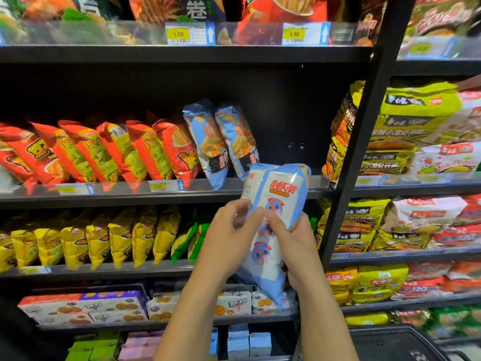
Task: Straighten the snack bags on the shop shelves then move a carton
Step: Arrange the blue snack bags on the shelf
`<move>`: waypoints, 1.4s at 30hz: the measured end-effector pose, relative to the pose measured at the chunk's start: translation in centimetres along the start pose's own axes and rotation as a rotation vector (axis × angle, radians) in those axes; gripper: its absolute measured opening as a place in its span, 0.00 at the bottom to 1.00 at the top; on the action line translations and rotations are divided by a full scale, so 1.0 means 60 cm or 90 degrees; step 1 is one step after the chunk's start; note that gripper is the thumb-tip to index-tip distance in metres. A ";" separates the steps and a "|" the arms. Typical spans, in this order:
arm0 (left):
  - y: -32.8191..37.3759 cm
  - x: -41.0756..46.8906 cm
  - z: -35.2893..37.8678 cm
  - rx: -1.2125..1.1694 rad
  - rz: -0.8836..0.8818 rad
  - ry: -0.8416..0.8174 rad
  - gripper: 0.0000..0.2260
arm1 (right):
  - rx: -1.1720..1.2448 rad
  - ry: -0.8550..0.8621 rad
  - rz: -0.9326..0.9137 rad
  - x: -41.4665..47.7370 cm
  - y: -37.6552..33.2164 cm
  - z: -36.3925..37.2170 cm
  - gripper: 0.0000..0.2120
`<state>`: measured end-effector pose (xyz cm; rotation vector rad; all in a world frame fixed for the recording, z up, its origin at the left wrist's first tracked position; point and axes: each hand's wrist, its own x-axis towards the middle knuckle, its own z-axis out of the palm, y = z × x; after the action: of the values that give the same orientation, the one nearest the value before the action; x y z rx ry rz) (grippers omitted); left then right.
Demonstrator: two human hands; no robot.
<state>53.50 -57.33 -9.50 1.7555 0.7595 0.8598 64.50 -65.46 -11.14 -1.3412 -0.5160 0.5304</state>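
I hold a light blue and white snack bag (276,204) upright in front of the shelves, its back side facing me. My left hand (229,238) grips its left edge, thumb across the front. My right hand (294,246) grips the right side and the bottom, thumb pressed on the middle. Two matching light blue bags (221,142) stand leaning on the middle shelf (130,198), right of a row of red snack bags (104,152). To the right of the blue bags the shelf space is dark and bare.
Yellow and green bags (117,235) fill the shelf below. Biscuit boxes (86,308) lie lower down, small cartons (250,342) at the bottom. A black upright post (361,152) divides off noodle packs (406,131) at right. A dark basket (395,342) sits at lower right.
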 end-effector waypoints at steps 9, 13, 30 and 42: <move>0.007 0.004 0.001 0.126 0.042 -0.016 0.37 | -0.063 -0.098 -0.088 -0.003 -0.008 -0.013 0.24; 0.009 0.002 -0.005 -0.041 0.007 0.052 0.26 | -0.044 -0.123 -0.123 -0.006 -0.020 -0.023 0.22; 0.002 -0.010 -0.052 -0.445 -0.128 -0.133 0.20 | 0.061 -0.216 -0.032 -0.020 -0.035 -0.037 0.23; -0.016 -0.007 -0.072 -0.426 -0.104 -0.110 0.17 | 0.010 -0.152 -0.065 -0.023 -0.019 -0.004 0.24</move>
<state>49.62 -55.20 -9.42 1.1356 0.4217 0.7289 63.67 -66.67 -10.14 -1.2366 -0.7705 0.6112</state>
